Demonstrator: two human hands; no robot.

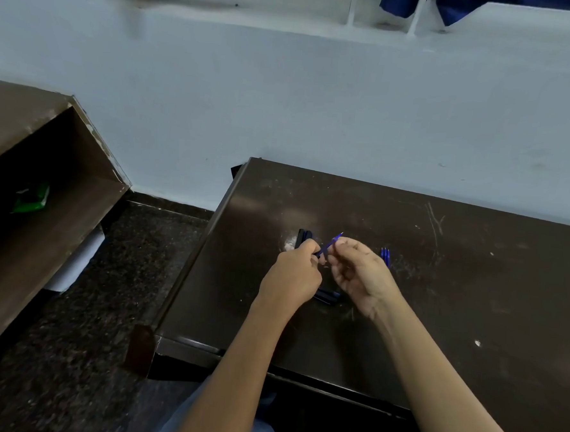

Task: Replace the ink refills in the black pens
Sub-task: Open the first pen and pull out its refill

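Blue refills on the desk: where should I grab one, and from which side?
Probably pinch the rightmost of the blue refills mid-shaft, from above and the right: they lie flat, side by side, with bare desk on that side.

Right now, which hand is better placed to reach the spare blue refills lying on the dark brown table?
Right, likely: the thin blue spare refills lie just beside the right hand, which pinches one blue refill; the left hand grips the black pen barrel farther off.
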